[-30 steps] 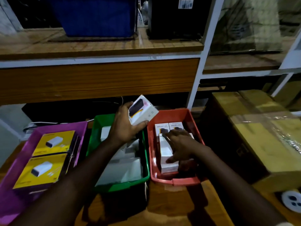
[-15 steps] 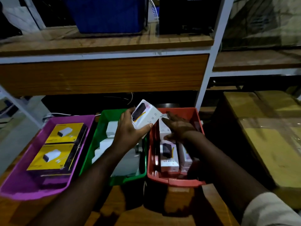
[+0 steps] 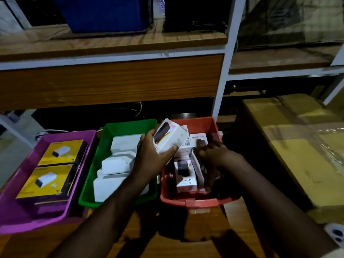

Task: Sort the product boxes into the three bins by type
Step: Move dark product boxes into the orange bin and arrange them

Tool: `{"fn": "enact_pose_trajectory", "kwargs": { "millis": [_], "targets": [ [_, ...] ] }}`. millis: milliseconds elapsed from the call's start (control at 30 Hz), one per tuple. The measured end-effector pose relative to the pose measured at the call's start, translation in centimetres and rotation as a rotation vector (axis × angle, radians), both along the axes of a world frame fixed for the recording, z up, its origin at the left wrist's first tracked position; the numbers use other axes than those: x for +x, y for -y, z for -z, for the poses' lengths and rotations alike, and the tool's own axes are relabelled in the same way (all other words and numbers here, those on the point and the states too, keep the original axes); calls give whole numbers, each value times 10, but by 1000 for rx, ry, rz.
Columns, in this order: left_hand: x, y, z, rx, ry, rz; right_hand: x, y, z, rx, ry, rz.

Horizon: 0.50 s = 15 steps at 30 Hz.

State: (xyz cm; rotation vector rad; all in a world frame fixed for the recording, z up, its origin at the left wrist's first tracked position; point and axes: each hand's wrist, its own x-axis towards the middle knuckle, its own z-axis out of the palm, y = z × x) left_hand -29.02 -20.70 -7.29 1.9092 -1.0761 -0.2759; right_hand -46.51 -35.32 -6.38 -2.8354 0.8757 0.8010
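Dim wooden counter (image 3: 186, 246): left hand (image 3: 150, 157) grips white box (image 3: 170, 136) over red bin (image 3: 197, 202) left rim, right hand (image 3: 214, 153) loose inside, grasp unclear; crowded bin, box may snag or slide into green bin (image 3: 128, 125) beside it

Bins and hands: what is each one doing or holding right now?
Purple bin: holds two yellow boxes, lying flat.
Green bin: holds plain white boxes.
Red bin: holds white printed boxes, jumbled.
Left hand: gripping a white box, tilted, above the bins.
Right hand: reaching into the red bin.
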Motion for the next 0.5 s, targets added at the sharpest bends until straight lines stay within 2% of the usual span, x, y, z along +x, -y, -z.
{"fn": "enact_pose_trajectory", "kwargs": {
  "millis": [100,267,500],
  "targets": [
    [-1,-3,3,-4,-12,-16,-3,5,8,-68,0,60],
    [-11,-6,7,-12,-19,-15,7,28,-1,-137,185,206],
    [-27,-7,2,12,-44,33,36,46,34,-144,269,180]
  ]
}}
